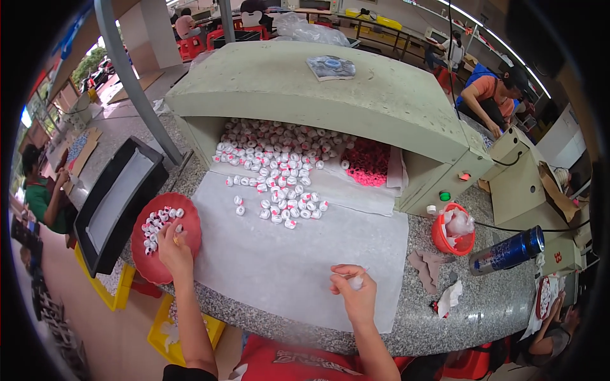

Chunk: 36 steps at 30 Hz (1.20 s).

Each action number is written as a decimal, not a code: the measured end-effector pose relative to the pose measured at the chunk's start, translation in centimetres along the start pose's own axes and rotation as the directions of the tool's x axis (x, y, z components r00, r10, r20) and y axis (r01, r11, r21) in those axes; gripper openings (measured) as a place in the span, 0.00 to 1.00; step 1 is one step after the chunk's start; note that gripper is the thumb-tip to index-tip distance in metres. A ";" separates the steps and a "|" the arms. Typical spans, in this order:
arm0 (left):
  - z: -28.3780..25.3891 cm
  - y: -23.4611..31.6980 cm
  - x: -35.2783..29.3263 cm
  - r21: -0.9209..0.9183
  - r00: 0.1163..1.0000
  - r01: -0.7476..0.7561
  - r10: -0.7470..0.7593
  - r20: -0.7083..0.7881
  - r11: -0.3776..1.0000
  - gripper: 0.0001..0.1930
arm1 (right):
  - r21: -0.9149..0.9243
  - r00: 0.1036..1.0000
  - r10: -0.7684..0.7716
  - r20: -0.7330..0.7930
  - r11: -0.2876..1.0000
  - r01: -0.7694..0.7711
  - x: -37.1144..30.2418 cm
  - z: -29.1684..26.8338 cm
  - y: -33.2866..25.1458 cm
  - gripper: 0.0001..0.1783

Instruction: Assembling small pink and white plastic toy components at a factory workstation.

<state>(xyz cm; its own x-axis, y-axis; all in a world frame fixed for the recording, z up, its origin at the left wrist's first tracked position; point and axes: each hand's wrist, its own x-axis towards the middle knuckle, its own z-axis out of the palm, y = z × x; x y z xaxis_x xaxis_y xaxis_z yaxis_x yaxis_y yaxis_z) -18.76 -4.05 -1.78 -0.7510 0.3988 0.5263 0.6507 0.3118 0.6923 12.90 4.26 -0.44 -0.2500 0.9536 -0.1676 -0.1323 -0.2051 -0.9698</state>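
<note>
My left hand (pixel 174 249) hangs over a round red plate (pixel 148 270) with a scalloped rim. Its fingers are drawn together beside the small white pieces (pixel 152 230) with dark and pink marks lying in that plate; what they pinch, if anything, is hidden. Over the white sheet (pixel 267 254), my right hand (pixel 356 298) has its fingers curled round a small whitish thing (pixel 357 283), too little of which shows to name. Beyond both hands, many rounded white pieces (pixel 279 197) with pink marks spread across the sheet and heap up inside a grey-green box-shaped housing (pixel 318 82).
Bright pink pieces (pixel 367 164) lie at the housing's right side. A black tray (pixel 121 197) leans at left, above a yellow crate (pixel 162 330). At right stand a red basket (pixel 452 244) and a blue tumbler (pixel 508 251), near crumpled cloth scraps (pixel 427 267). Other people work around.
</note>
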 end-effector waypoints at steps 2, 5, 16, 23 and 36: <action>1.7 1.1 0.4 0.421 0.932 -0.298 0.356 -0.065 0.857 0.15 | -0.069 0.999 -0.003 0.051 0.998 0.006 -0.3 0.3 0.0 0.10; 6.7 2.7 -0.9 0.262 0.965 -0.208 0.154 0.213 0.942 0.17 | -0.156 0.994 -0.034 0.107 0.986 0.051 -1.3 1.0 -0.5 0.13; 4.4 12.5 -6.9 -0.325 0.332 0.937 0.044 0.942 -0.128 0.17 | -0.283 0.963 -0.258 0.076 0.920 0.269 -2.3 -1.7 -3.7 0.18; 3.8 17.2 -10.8 -0.742 0.736 0.477 0.248 0.630 0.471 0.18 | -0.386 0.862 -0.507 -0.018 0.799 0.462 -5.2 -2.2 -6.5 0.14; 2.9 17.6 -11.0 -0.705 0.722 0.552 0.169 0.671 0.445 0.16 | -0.512 0.694 -0.707 0.138 0.548 0.661 -4.9 -1.4 -6.0 0.12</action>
<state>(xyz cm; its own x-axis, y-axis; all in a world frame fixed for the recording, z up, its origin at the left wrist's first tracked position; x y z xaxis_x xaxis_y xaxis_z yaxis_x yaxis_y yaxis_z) 1.23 -0.41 3.17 -0.3565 0.9195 0.1655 -0.2034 -0.2493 0.9468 16.23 1.08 5.94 -0.2120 0.7761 0.5939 0.2538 0.6306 -0.7334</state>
